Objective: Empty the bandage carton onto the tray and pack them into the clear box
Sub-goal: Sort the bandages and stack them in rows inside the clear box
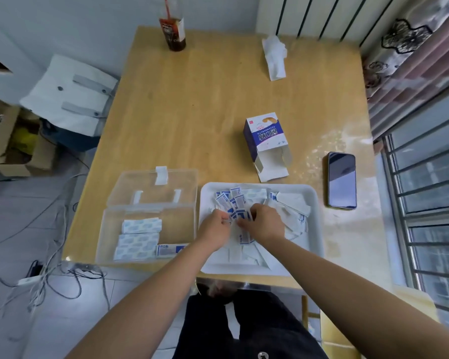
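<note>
Both hands curled tight, fingertips meeting over the middle of the tray (313, 200). Left hand (214, 228) pinches a few wrapped bandages (240, 202) from the loose heap; right hand (264, 224) pinches into the same heap, thumb and fingers closed on wrappers. Exact count in either grip: cannot tell. Knuckles nearly touch each other.

Heap covers most of the tray floor, blue-printed wrappers toward the far side, plain white backs toward the near edge and right side.

Clear box (178, 226) sits just left of the tray, side walls about touching. Its lid (153, 183) is flipped open and lies flat on the far side. Inside, packed stacks (140, 225) of bandages lie along the left and near part; the part nearest the tray is bare.

Bandage carton (266, 137) lies on its side just beyond the tray's far edge, flaps open toward the tray; it looks empty at the mouth.

Phone (342, 180) lies face up right of the tray, close but apart. Crumpled tissue (274, 57) and a drink bottle (173, 29) stand well beyond the tray at the far end of the wooden table (192, 104). Cables (62, 278) trail on the floor, left of and below the tray.
</note>
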`<state>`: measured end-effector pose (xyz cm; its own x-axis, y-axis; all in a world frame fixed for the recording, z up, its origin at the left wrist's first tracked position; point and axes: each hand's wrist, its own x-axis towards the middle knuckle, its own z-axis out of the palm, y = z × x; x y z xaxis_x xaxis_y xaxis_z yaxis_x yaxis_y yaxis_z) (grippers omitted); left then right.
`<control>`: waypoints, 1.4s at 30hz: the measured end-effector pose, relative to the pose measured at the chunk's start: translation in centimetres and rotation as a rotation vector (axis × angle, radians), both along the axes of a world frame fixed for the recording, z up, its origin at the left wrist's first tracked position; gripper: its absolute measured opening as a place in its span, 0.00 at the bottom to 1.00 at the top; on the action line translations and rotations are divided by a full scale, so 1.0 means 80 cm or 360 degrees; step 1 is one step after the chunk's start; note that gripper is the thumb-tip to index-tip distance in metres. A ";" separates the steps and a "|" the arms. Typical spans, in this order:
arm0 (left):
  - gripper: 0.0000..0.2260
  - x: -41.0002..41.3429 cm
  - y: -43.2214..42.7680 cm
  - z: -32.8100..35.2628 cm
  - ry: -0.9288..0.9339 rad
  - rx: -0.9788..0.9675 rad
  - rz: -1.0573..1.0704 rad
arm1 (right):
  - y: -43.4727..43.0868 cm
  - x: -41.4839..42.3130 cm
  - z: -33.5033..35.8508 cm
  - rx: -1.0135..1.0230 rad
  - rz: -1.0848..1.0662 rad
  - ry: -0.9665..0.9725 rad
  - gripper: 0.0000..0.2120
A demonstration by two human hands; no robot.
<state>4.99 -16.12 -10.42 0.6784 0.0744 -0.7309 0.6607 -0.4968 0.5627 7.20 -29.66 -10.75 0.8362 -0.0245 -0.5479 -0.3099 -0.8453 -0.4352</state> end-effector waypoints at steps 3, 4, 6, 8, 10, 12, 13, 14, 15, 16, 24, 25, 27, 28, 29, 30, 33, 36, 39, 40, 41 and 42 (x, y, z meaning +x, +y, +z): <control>0.13 0.000 -0.002 0.006 -0.0026 -0.0006 -0.0024 | -0.015 0.008 0.001 0.0266 -0.0129 0.0029 0.22; 0.13 0.000 -0.001 0.006 -0.0029 0.0013 -0.0037 | -0.020 0.011 0.004 0.0353 -0.0177 0.0057 0.22; 0.13 -0.001 -0.001 0.011 -0.0041 0.0040 -0.0074 | -0.033 0.014 0.008 0.0480 -0.0324 0.0125 0.23; 0.10 -0.001 -0.002 0.015 -0.0078 0.0042 -0.0106 | -0.044 0.015 0.010 0.0581 -0.0437 0.0185 0.23; 0.06 0.001 -0.003 0.018 -0.0138 0.0016 -0.0109 | -0.050 0.014 0.009 0.0698 -0.0511 0.0216 0.19; 0.01 0.002 -0.005 0.019 -0.0148 -0.0101 -0.0058 | -0.051 0.013 0.012 0.0817 -0.0570 0.0259 0.15; 0.04 0.002 -0.006 0.020 -0.0146 -0.0145 -0.0076 | -0.051 0.012 0.015 0.0872 -0.0579 0.0278 0.13; 0.07 0.002 -0.006 0.020 -0.0122 -0.0165 -0.0124 | -0.050 0.012 0.019 0.0921 -0.0581 0.0291 0.11; 0.09 0.001 -0.008 0.018 -0.0115 -0.0186 -0.0134 | -0.049 0.012 0.023 0.0967 -0.0588 0.0299 0.09; 0.09 0.001 -0.009 0.017 -0.0117 -0.0180 -0.0137 | -0.049 0.011 0.027 0.1016 -0.0601 0.0301 0.09; 0.08 0.002 -0.008 0.028 -0.0098 -0.0460 0.0303 | -0.059 0.009 0.034 0.1187 -0.0855 0.0285 0.07; 0.09 0.003 -0.010 0.030 -0.0016 -0.0533 0.0405 | -0.060 0.009 0.034 0.1210 -0.0855 0.0297 0.07; 0.10 0.005 -0.015 0.032 0.0183 -0.0691 0.0620 | -0.060 0.007 0.037 0.1305 -0.0859 0.0313 0.08; 0.09 0.005 -0.017 0.033 0.0274 -0.0722 0.0706 | -0.058 0.007 0.039 0.1359 -0.0870 0.0311 0.09; 0.09 0.004 -0.020 0.036 0.0354 -0.0720 0.0779 | -0.058 0.007 0.042 0.1410 -0.0890 0.0300 0.10; 0.10 0.003 -0.020 0.035 0.0426 -0.0706 0.0838 | -0.059 0.008 0.044 0.1445 -0.0912 0.0290 0.11; 0.12 0.000 -0.016 0.035 0.0643 -0.0715 0.0983 | -0.062 0.009 0.048 0.1479 -0.0955 0.0303 0.12; 0.13 0.000 -0.009 0.035 0.0812 -0.0815 0.1112 | -0.068 0.007 0.047 0.1495 -0.0930 0.0361 0.09; 0.14 -0.001 -0.008 0.035 0.0903 -0.0923 0.1101 | -0.071 0.003 0.042 0.1452 -0.0751 0.0495 0.06; 0.14 -0.001 -0.008 0.034 0.0920 -0.0939 0.1082 | -0.071 0.002 0.040 0.1430 -0.0679 0.0537 0.06; 0.14 -0.001 -0.009 0.032 0.0938 -0.0956 0.1076 | -0.072 0.000 0.038 0.1415 -0.0625 0.0566 0.05; 0.14 -0.001 -0.010 0.031 0.0953 -0.0971 0.1075 | -0.072 -0.001 0.036 0.1416 -0.0603 0.0584 0.05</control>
<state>4.87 -16.93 -7.97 0.1551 -0.1893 -0.9696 0.9415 0.3254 0.0871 7.10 -35.42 -7.84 0.6361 0.2873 -0.7162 -0.7283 -0.0831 -0.6802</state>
